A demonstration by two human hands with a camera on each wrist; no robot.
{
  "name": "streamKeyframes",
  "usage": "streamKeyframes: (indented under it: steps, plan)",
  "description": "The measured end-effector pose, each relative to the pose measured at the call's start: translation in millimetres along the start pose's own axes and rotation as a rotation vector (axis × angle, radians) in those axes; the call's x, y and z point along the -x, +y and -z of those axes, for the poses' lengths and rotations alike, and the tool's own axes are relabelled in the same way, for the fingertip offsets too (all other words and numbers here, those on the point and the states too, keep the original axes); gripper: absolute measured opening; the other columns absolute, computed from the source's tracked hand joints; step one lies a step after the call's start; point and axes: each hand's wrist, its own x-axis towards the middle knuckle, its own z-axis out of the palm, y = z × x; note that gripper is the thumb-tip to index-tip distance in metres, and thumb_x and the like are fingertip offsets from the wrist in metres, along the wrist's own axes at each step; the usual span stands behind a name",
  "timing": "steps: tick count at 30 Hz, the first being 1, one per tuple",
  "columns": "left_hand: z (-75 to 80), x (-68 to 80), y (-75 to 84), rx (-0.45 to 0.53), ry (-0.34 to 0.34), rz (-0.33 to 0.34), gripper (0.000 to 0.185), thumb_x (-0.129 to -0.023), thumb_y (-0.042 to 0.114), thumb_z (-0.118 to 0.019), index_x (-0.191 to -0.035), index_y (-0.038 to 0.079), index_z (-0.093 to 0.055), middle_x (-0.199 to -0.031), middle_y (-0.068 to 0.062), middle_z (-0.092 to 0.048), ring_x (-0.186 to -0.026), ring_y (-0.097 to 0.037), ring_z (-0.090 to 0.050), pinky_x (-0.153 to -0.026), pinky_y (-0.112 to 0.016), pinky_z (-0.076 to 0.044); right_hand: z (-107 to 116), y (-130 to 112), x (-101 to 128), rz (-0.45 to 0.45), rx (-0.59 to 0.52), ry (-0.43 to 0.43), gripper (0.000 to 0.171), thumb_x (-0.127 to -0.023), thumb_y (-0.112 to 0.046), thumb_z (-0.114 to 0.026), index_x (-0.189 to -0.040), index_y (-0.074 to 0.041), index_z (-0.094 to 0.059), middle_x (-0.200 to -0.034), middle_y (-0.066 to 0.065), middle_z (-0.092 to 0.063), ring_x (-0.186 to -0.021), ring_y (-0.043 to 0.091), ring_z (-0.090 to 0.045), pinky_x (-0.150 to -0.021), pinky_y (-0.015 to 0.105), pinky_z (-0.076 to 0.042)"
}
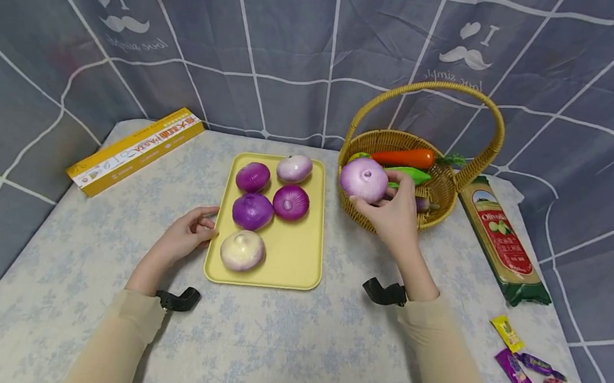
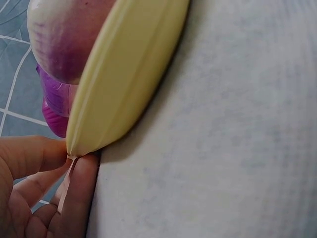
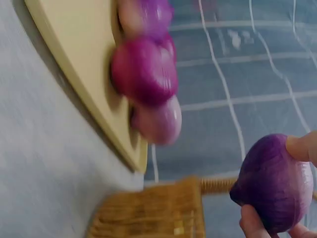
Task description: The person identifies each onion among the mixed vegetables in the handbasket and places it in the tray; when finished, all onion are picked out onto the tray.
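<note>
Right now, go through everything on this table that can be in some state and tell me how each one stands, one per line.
Left hand: fingers touching the yellow tray's left edge.
Right hand: gripping a purple onion above the wicker basket's rim.
Yellow tray: flat on the table, holding five onions.
Wicker basket: upright, handle raised, holding a carrot and green vegetables.
Pasta packet: lying flat, looks sealed.
Yellow box: lying flat, closed.

Glossy plastic onion (image 1: pixel 364 180), woven wicker basket (image 1: pixel 444 188), smooth matt plastic tray (image 1: pixel 299 260), printed cloth tablecloth (image 1: pixel 288 354).
</note>
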Motion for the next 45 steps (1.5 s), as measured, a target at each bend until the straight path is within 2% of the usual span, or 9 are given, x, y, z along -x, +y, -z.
streamKeyframes:
  steps: [9,17,23,28,33,40,45]
  plan:
    - [0.1,0.0,-0.7,-0.008,0.001,-0.006,0.055,-0.099,0.009,-0.057,-0.15,0.004,-0.037,-0.108,-0.014,-0.055,-0.082,-0.006,-0.055,-0.071,-0.02,-0.054,-30.2,1.5,48.4,0.007,-0.053,-0.223,0.083,-0.071,-0.016,-0.088,-0.136,-0.003,-0.037,-0.132,0.017,-0.048,-0.115,0.032,-0.057,-0.094,0.045,-0.054]
    - [-0.7,-1.5,-1.4,-0.001,0.008,-0.005,0.055,-0.098,0.008,-0.057,-0.15,0.004,-0.038,-0.107,-0.013,-0.055,-0.082,-0.005,-0.055,-0.071,-0.018,-0.054,-56.8,15.9,65.2,-0.009,-0.049,-0.355,0.082,-0.07,-0.016,-0.088,-0.135,-0.006,-0.039,-0.128,0.018,-0.052,-0.109,0.031,-0.061,-0.091,0.044,-0.054]
    - [-1.9,0.8,1.4,0.009,0.005,-0.003,0.056,-0.098,0.008,-0.057,-0.15,0.003,-0.037,-0.107,-0.013,-0.055,-0.082,-0.006,-0.055,-0.071,-0.019,-0.055,-67.7,21.0,70.0,0.006,-0.029,-0.39,0.083,-0.069,-0.014,-0.09,-0.137,-0.007,-0.041,-0.128,0.016,-0.054,-0.106,0.029,-0.062,-0.087,0.042,-0.054]
    - [-2.4,1.0,2.0,0.017,0.006,-0.006,0.056,-0.098,0.008,-0.057,-0.15,0.002,-0.036,-0.108,-0.014,-0.055,-0.082,-0.005,-0.056,-0.071,-0.019,-0.055,-75.5,24.7,70.6,0.097,0.048,-0.404,0.083,-0.069,-0.013,-0.089,-0.139,-0.005,-0.045,-0.131,0.014,-0.049,-0.113,0.028,-0.055,-0.094,0.04,-0.051]
    - [-2.5,1.6,-0.2,0.0,0.021,-0.016,0.055,-0.098,0.009,-0.058,-0.149,0.003,-0.039,-0.105,-0.012,-0.056,-0.081,-0.007,-0.056,-0.07,-0.02,-0.055,-80.6,28.7,70.8,0.161,0.095,-0.426,0.081,-0.07,-0.009,-0.087,-0.138,-0.004,-0.044,-0.13,0.016,-0.047,-0.116,0.029,-0.051,-0.102,0.044,-0.045]
    - [-1.6,1.6,0.1,-0.005,0.001,-0.015,0.056,-0.098,0.008,-0.057,-0.15,0.003,-0.037,-0.108,-0.015,-0.055,-0.083,-0.008,-0.056,-0.072,-0.02,-0.055,-82.5,30.0,71.4,0.118,0.054,-0.498,0.095,-0.071,-0.005,-0.086,-0.149,-0.005,-0.033,-0.137,0.016,-0.043,-0.124,0.03,-0.05,-0.107,0.044,-0.045]
    - [-1.2,0.5,-1.5,-0.01,-0.006,-0.023,0.056,-0.099,0.008,-0.056,-0.15,0.003,-0.036,-0.108,-0.016,-0.055,-0.083,-0.006,-0.058,-0.073,-0.02,-0.056,-80.8,28.9,72.0,0.106,0.086,-0.509,0.099,-0.07,-0.009,-0.086,-0.153,-0.007,-0.031,-0.139,0.016,-0.042,-0.129,0.03,-0.047,-0.112,0.047,-0.039]
